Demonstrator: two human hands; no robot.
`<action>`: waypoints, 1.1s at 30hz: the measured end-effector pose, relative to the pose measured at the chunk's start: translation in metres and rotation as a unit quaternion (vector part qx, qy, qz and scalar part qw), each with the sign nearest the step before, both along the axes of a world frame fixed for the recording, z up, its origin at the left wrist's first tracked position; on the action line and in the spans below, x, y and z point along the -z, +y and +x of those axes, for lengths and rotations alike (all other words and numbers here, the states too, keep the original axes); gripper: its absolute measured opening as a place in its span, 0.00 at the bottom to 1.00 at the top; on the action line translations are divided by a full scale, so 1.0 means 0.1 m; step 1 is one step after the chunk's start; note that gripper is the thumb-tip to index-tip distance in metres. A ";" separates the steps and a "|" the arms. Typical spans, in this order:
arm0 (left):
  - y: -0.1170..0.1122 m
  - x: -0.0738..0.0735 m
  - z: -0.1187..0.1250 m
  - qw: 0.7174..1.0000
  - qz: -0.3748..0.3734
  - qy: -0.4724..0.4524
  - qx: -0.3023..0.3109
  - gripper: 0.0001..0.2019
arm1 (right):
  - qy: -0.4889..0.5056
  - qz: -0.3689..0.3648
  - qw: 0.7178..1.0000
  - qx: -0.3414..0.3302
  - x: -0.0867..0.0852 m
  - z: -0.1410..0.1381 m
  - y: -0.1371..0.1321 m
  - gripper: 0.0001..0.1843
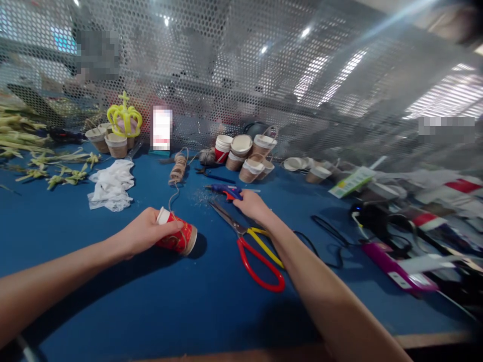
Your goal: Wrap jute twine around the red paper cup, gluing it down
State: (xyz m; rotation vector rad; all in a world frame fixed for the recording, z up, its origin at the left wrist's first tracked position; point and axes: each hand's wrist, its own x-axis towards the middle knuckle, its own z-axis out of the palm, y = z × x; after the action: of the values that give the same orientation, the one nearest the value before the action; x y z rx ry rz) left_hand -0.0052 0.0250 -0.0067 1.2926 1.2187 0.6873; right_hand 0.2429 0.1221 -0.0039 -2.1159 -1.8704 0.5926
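My left hand [145,232] is wrapped round a red paper cup [183,236] that lies tilted on its side, its white rim toward the hand. Brown twine circles part of the cup's base, and a strand runs up from the cup to a wound bundle of twine [178,169]. In my right hand [252,205] is the handle of a blue glue gun [225,190] with an orange-red trigger, its nozzle pointing left. Below that hand lie scissors [241,236] with one red and one yellow handle, blades partly apart. My right forearm covers part of the yellow handle.
Twine-wrapped cups [252,168] stand along the perforated metal panel [196,65]. A crumpled white cloth [112,185], a yellow crown-shaped piece [124,118] and straw-like strips [22,136] are at left. Right are a magenta power strip [396,269] and black cables. Pliers [215,175] lie behind the glue gun.
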 end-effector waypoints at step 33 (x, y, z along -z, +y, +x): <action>0.14 -0.03 -0.04 0.995 -0.069 -0.045 -0.048 0.14 | -0.122 0.313 0.852 -0.402 -0.29 -0.09 -1.15 0.17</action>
State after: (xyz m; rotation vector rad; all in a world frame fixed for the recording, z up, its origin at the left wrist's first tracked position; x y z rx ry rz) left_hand -0.0091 0.0391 -0.0037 1.0838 1.2389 0.7091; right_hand 0.2344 0.0076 0.0250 -0.9789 -2.6036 -0.1832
